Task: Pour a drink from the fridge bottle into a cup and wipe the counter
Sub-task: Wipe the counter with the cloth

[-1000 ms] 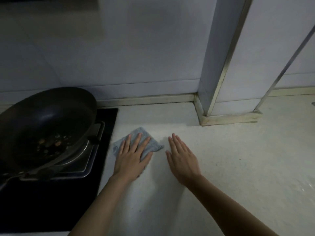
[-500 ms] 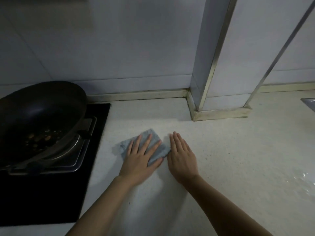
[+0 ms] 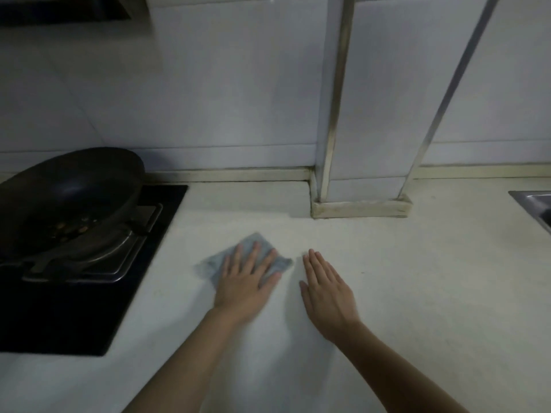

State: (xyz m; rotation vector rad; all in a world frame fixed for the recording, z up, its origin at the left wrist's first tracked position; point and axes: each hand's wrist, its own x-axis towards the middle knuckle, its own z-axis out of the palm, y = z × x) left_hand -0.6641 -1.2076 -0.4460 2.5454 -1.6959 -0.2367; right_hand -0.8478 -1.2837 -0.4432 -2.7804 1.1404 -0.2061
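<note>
Since the frame half a second earlier, the grey-blue cloth (image 3: 212, 265) is being drawn away from the right hand (image 3: 326, 296): its right corner was then lying against that hand's fingers, and now a strip of bare counter (image 3: 417, 278) is being shown between them. More of the scene is also being taken in, so that the corner of a steel sink (image 3: 533, 204) is being seen at the right edge.

The cloth is being pressed flat onto the counter by the left hand (image 3: 243, 286), whose fingers (image 3: 253, 254) are being kept straight and slightly spread over it; nothing is being gripped or pinched. Cloth edges are being left exposed beyond the fingertips and to both sides of the hand. The right hand is being laid palm down on the counter beside the cloth, fingers straight and close together, with nothing being held.

To the left, a dark wok (image 3: 68, 186) is being supported, tilted, on a metal stand over a black hob (image 3: 74, 317), and some food scraps (image 3: 71, 229) are being seen inside it. Behind the counter, the tiled wall (image 3: 223, 99) is being interrupted by a boxed column (image 3: 366, 114) edged with metal strips.
</note>
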